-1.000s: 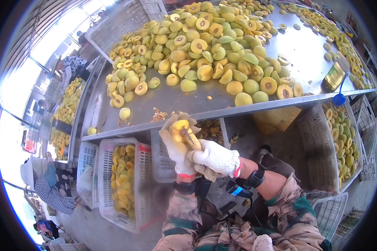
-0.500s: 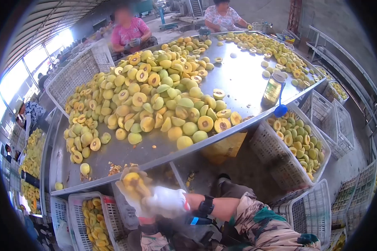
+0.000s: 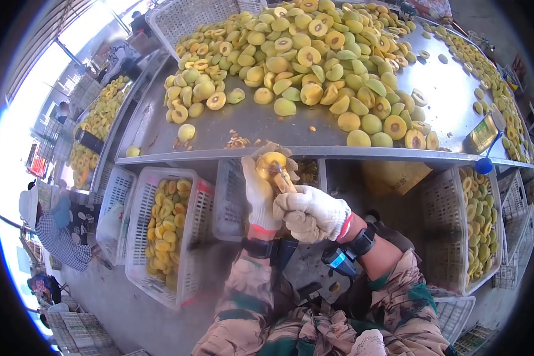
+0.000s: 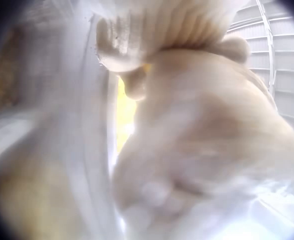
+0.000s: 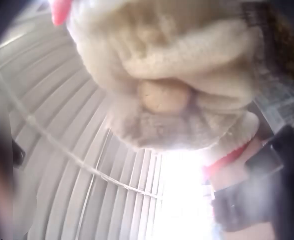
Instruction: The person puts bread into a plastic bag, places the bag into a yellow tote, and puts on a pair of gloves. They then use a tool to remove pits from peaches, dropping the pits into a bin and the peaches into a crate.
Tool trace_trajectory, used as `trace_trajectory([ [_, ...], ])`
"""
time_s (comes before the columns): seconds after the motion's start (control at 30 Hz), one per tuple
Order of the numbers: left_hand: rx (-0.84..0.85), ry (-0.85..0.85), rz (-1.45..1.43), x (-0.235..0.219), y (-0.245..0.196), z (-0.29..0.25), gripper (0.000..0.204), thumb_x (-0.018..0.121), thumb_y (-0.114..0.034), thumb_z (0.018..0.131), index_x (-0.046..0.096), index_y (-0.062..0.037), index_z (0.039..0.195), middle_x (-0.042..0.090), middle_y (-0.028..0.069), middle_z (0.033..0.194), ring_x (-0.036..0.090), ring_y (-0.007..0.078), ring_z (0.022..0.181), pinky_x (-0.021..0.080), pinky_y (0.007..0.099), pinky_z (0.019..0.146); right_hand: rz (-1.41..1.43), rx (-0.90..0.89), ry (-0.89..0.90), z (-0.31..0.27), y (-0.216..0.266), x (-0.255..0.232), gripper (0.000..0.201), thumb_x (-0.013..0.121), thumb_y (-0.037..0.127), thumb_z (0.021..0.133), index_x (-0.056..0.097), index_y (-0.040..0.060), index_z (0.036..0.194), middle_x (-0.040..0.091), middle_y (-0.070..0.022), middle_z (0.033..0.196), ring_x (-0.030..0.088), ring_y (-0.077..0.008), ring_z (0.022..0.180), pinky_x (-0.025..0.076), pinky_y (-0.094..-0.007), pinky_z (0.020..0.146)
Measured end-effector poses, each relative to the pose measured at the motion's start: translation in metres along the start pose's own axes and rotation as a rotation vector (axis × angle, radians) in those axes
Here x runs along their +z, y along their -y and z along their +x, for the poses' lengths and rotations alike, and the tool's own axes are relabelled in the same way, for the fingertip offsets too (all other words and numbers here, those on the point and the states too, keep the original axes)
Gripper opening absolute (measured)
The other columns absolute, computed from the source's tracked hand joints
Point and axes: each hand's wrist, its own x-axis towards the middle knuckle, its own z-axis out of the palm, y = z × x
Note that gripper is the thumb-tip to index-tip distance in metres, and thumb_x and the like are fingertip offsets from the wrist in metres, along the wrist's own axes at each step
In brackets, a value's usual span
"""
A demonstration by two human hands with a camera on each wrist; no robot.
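In the head view my gloved left hand point(image 3: 258, 193) holds a yellow peach half point(image 3: 271, 161), cut face up, just in front of the table edge. My gloved right hand point(image 3: 311, 213) grips a short tool with a wooden-looking handle point(image 3: 285, 180). The tool's tip lies in the hollow of the peach half, and its exact shape is hidden there. The round butt of the handle point(image 5: 164, 96) pokes out of the curled fingers in the right wrist view. Blurred glove fabric point(image 4: 202, 120) fills most of the left wrist view.
A metal table point(image 3: 219, 132) bears a heap of peach halves point(image 3: 302, 65), pit scraps point(image 3: 237, 141) and a capped bottle point(image 3: 479, 135). Below stand a crate of yellow halves point(image 3: 137, 237) at left and another crate point(image 3: 451, 219) at right. A person in a checked top point(image 3: 65, 237) sits far left.
The head view swung up and rightward, then came back down near its earlier aim. Both hands stay together, with the peach half and the tool still held.
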Motion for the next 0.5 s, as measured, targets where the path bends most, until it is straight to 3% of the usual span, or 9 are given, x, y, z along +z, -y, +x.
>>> trace_trajectory([
  [0.1,-0.060,-0.006,-0.020,-0.003,0.000,0.000,0.055,0.034,-0.054,0.098,0.054,-0.0053,0.115,0.064,0.0146,0.098,0.062,0.0237,0.076,0.054,0.0335,0.064,-0.261,-0.072,-0.136,0.006,-0.004,0.001,0.018,0.056,0.020,0.092,0.057,0.0033,0.087,0.047,0.0028,0.057,0.039,-0.0055,0.038,0.031,-0.0209,0.034],
  [0.13,-0.070,0.000,-0.019,-0.005,0.002,-0.001,0.056,0.035,-0.055,0.098,0.054,-0.0051,0.115,0.064,0.0144,0.098,0.062,0.0233,0.076,0.054,0.0335,0.064,-0.572,-0.044,-0.314,0.005,0.000,0.013,0.020,0.057,0.021,0.092,0.059,0.0024,0.086,0.048,0.0023,0.058,0.039,-0.0055,0.038,0.031,-0.0210,0.034],
  [0.2,-0.038,0.021,0.054,-0.009,0.005,-0.005,0.057,0.036,-0.056,0.097,0.054,-0.0050,0.115,0.064,0.0133,0.096,0.062,0.0220,0.077,0.054,0.0336,0.066,-0.551,-0.022,-0.279,0.003,0.001,0.011,0.018,0.056,0.022,0.089,0.060,0.0038,0.087,0.051,0.0016,0.061,0.044,-0.0068,0.042,0.035,-0.0207,0.038],
  [0.23,-0.098,0.020,-0.017,-0.009,0.004,-0.007,0.057,0.037,-0.056,0.097,0.054,-0.0051,0.115,0.063,0.0130,0.096,0.062,0.0218,0.077,0.054,0.0333,0.067,-0.531,-0.014,-0.264,0.002,-0.001,0.010,0.018,0.056,0.022,0.087,0.061,0.0045,0.088,0.053,0.0012,0.063,0.047,-0.0074,0.044,0.037,-0.0206,0.039],
  [0.3,-0.207,0.012,-0.171,-0.006,-0.002,-0.008,0.056,0.038,-0.056,0.097,0.054,-0.0054,0.115,0.063,0.0125,0.095,0.061,0.0214,0.079,0.054,0.0326,0.069,-0.017,0.018,0.053,0.000,-0.009,-0.010,0.014,0.058,0.025,0.091,0.057,0.0109,0.090,0.048,0.0056,0.061,0.044,-0.0058,0.045,0.036,-0.0203,0.040],
  [0.37,-0.280,0.002,-0.214,0.001,-0.008,-0.008,0.056,0.036,-0.056,0.098,0.056,-0.0055,0.113,0.063,0.0119,0.094,0.060,0.0214,0.081,0.053,0.0320,0.070,0.151,0.022,0.216,0.005,-0.012,-0.018,0.014,0.058,0.026,0.094,0.054,0.0134,0.091,0.045,0.0077,0.060,0.041,-0.0057,0.044,0.033,-0.0205,0.040],
  [0.5,-0.409,0.012,-0.089,0.000,-0.021,-0.005,0.055,0.032,-0.052,0.099,0.059,-0.0053,0.108,0.063,0.0116,0.092,0.060,0.0212,0.078,0.051,0.0321,0.067,0.108,0.006,0.130,0.003,-0.013,-0.013,0.013,0.058,0.025,0.094,0.053,0.0140,0.089,0.042,0.0076,0.059,0.038,-0.0062,0.042,0.031,-0.0214,0.039],
])
